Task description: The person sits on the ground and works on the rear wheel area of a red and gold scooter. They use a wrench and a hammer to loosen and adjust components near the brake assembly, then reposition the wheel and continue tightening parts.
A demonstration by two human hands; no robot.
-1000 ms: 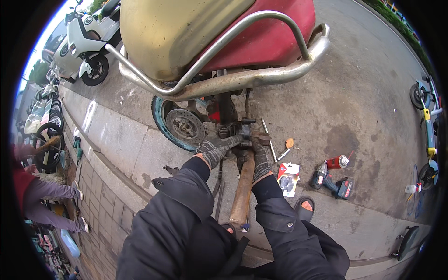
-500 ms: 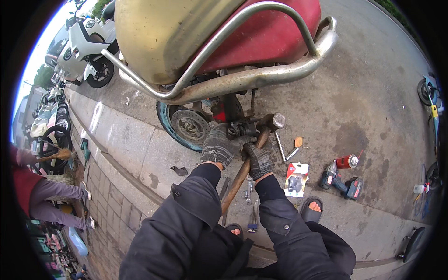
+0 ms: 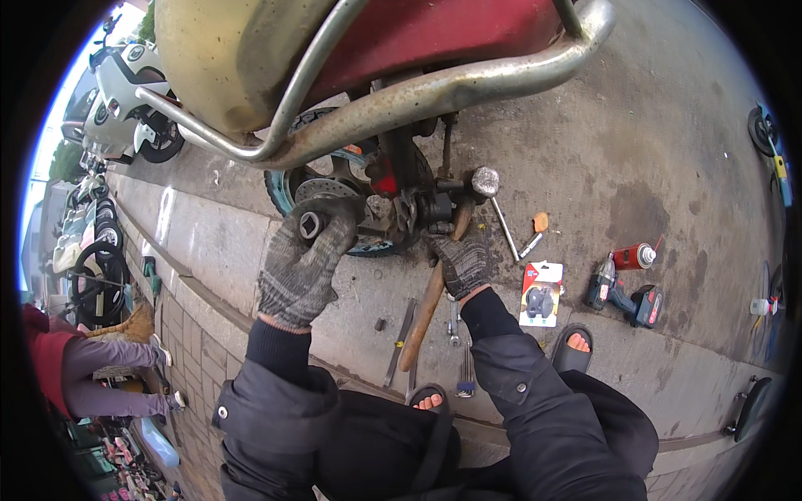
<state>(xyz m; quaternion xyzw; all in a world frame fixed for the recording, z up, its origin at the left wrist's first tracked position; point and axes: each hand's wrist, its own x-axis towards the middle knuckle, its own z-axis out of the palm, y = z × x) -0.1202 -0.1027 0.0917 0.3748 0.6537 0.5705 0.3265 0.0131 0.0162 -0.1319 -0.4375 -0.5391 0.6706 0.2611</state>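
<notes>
My left hand [image 3: 302,271], in a grey knitted glove, is closed around a dark metal socket [image 3: 312,224] whose square hole faces up. It is just in front of the brake disc [image 3: 327,190] of a blue-rimmed wheel [image 3: 280,194]. My right hand [image 3: 464,260], gloved too, grips the wooden handle of a hammer [image 3: 428,316]. The hammer's worn steel head [image 3: 485,181] is beside the dark fork parts [image 3: 422,209] at the wheel. Whether the head touches them I cannot tell.
Above hangs a metal bumper bar [image 3: 434,93] under a red and yellow body [image 3: 434,37]. On the ground lie a ratchet wrench [image 3: 505,227], a blister pack [image 3: 541,294], a cordless impact driver [image 3: 622,294], a red spray can [image 3: 635,256] and spanners [image 3: 454,321]. A person with a broom [image 3: 125,321] stands left.
My left hand has moved left and toward me, away from the fork parts, and the socket in it now shows. The right hand still holds the hammer. The view has shifted slightly.
</notes>
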